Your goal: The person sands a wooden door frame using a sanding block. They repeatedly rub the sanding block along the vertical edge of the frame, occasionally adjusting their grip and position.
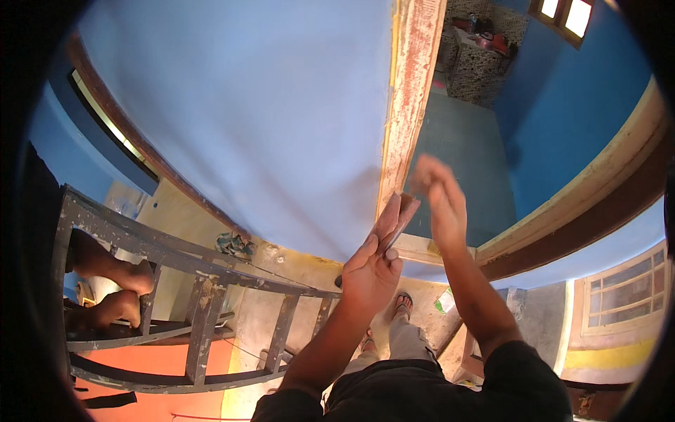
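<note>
My left hand [372, 271] grips a folded piece of reddish-brown sandpaper [393, 219], which stands up from between the thumb and fingers. My right hand [440, 203] is raised just to the right of it, blurred, with bent fingers and nothing visible in it. Behind both hands runs a door frame post [414, 79], its surface patchy with pale and reddish worn paint. To its left is a light blue wall [253, 105].
A paint-spotted ladder [205, 322] stands at the left, with another person's bare feet [124, 285] on it. A crumpled cloth [234, 245] lies by the wall. Through the doorway are a dark floor [464, 158] and a speckled counter [474, 68]. A green-and-white packet [444, 301] lies near my feet.
</note>
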`<state>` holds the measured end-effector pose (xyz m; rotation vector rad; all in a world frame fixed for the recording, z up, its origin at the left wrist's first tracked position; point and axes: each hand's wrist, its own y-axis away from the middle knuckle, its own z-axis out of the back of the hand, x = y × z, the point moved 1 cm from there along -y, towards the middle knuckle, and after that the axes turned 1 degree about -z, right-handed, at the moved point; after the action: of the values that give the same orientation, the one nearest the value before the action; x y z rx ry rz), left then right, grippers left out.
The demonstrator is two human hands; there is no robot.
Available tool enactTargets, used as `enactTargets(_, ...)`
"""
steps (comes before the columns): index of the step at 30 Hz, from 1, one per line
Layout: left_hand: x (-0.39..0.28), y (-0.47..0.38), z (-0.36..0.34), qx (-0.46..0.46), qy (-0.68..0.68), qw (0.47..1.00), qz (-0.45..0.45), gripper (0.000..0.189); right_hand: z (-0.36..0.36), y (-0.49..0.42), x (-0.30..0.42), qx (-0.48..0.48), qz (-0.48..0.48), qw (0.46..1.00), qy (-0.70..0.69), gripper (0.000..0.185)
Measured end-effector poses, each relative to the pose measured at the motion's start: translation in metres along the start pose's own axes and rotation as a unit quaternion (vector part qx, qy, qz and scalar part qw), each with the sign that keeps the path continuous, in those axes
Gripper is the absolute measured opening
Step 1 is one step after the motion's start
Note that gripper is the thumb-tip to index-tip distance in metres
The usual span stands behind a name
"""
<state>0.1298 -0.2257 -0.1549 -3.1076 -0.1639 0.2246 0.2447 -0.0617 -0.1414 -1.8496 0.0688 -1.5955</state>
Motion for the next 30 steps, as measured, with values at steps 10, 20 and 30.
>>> enactTargets(10,0.0,0.04,0.026,-0.049,-0.122,0.991,0.035,0.063,0.009,0.074,-0.001,0.148,0.07,0.986,0.03,0.033)
enactTargets(20,-0.005,0.054,0.076,0.053,-0.578,0.813,-0.045,0.061,-0.014,0.092,0.007,0.054,-0.011,0.996,-0.066,0.019)
enactTargets(30,0.016,0.047,0.034,-0.025,-0.664,0.737,-0.123,0.047,-0.016,0.089,0.016,0.046,-0.124,0.981,-0.138,0.024)
